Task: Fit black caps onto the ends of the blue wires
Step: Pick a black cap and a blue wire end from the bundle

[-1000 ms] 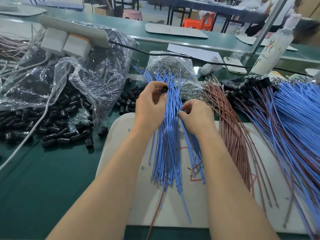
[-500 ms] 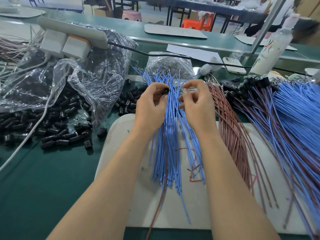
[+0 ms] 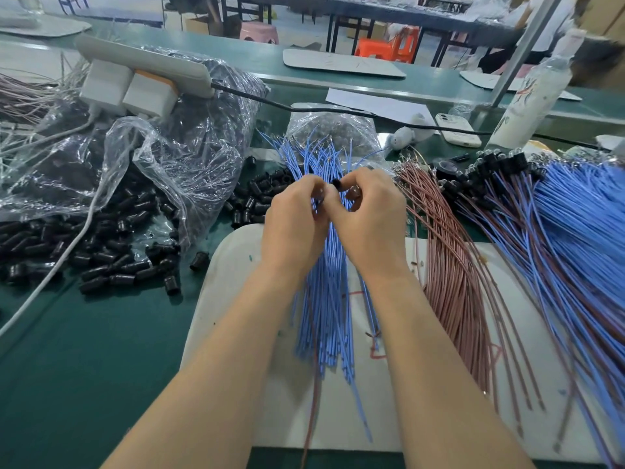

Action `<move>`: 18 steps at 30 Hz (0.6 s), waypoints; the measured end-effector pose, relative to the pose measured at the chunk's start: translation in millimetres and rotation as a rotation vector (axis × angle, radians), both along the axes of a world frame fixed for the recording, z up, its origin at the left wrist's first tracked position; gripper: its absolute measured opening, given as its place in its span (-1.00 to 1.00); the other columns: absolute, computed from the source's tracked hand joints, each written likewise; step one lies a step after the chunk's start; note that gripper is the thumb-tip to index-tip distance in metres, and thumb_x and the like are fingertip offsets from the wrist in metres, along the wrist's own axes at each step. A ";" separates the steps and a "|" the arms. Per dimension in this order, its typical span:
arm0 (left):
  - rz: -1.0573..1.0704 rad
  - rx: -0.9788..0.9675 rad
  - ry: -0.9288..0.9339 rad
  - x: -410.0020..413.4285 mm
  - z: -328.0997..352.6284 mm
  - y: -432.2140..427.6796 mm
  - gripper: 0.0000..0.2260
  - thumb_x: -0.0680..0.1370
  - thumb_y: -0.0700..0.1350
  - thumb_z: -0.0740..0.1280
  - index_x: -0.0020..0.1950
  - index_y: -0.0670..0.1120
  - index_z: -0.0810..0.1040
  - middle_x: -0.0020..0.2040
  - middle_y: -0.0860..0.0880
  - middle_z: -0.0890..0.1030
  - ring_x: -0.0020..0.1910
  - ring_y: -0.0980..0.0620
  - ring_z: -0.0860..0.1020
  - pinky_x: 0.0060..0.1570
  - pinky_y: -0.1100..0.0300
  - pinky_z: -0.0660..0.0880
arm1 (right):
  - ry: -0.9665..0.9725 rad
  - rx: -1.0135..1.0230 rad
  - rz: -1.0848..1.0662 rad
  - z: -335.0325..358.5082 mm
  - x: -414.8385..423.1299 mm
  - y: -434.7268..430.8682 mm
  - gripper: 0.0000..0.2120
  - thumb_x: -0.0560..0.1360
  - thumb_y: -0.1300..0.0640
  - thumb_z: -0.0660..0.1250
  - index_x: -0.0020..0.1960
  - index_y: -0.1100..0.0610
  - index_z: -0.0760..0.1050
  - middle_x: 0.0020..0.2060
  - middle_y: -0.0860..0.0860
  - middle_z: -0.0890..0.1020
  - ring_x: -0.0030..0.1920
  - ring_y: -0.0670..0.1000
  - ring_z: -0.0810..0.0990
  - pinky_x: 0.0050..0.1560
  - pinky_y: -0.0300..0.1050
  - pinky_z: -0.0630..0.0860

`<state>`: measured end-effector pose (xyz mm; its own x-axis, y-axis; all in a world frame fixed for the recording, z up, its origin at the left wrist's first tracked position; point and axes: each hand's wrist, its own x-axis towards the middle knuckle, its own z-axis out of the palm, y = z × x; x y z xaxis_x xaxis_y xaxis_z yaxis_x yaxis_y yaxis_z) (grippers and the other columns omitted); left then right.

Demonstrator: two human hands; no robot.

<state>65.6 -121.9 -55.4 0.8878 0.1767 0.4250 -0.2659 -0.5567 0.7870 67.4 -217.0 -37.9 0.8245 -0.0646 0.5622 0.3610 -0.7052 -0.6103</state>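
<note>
- Green bench matting (image 3: 84,367) is seen underneath, and a white plastic work board (image 3: 236,265) is laid on it; places below are given from that board.
- A fanned bundle of thin blue insulated wires (image 3: 324,316) is spread along the board's middle.
- Above the board's far edge, a small black cylindrical plastic cap (image 3: 337,183) is pinched where the fingertips of both hands meet.
- The left hand (image 3: 292,228) is held with its fingers curled inward, thumb and forefinger closed at the cap.
- The right hand (image 3: 372,218) is arched over from the other side, its forefinger and thumb closed on the same cap.
- Whether a wire end is already seated cannot be told, as it is hidden by the fingers.
- Both forearms are stretched over the board's near edge and converge at the wrists.
- The cap is judged light, rigid and smooth, so easily dropped; its sides should be gripped and its mouth left free.
- Each wire is judged limp and springy, and is best held just behind its tip so that buckling is avoided.
</note>
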 end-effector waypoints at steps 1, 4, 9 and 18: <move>0.026 0.024 0.012 0.2 -0.8 0.8 -0.95 0.49 -0.24 0.29 -0.12 -0.12 0.53 -0.34 0.05 0.47 -0.35 -0.04 0.36 -0.28 0.09 0.37 | -0.006 -0.016 0.007 0.3 -1.0 1.7 -0.85 0.49 0.10 0.37 -0.09 0.20 0.55 -0.18 0.00 0.49 -0.21 -0.01 0.47 -0.15 -0.25 0.32; 0.044 0.030 0.025 1.3 -1.0 2.1 -0.88 0.49 -0.23 0.29 -0.26 -0.13 0.47 -0.41 -0.01 0.46 -0.34 -0.13 0.35 -0.30 0.04 0.38 | -0.012 -0.044 0.028 0.8 -2.7 3.5 -0.84 0.49 0.10 0.37 -0.09 0.21 0.53 -0.16 0.01 0.48 -0.19 0.05 0.50 -0.15 -0.17 0.37; 0.028 0.016 0.031 3.7 -1.4 2.9 -0.71 0.51 -0.24 0.29 -0.37 -0.01 0.33 -0.48 0.08 0.38 -0.43 0.00 0.28 -0.34 0.09 0.32 | -0.012 -0.039 0.047 2.7 -3.6 2.0 -0.84 0.48 0.11 0.39 -0.09 0.21 0.53 -0.16 0.05 0.52 -0.19 0.06 0.51 -0.15 -0.15 0.39; 0.062 -0.031 -0.024 4.3 -1.4 5.9 -0.82 0.52 -0.20 0.29 -0.29 -0.07 0.45 -0.49 0.11 0.41 -0.48 0.13 0.34 -0.38 0.19 0.24 | 0.068 0.133 0.145 6.7 -4.0 1.3 -0.87 0.51 0.17 0.32 0.00 0.16 0.62 -0.14 0.02 0.62 -0.19 -0.09 0.53 -0.04 -0.29 0.43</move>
<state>69.9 -116.1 -56.8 0.8644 0.2447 0.4393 -0.2502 -0.5485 0.7979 63.4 -215.8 -31.2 0.8664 -0.0127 0.4992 0.4072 -0.5605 -0.7211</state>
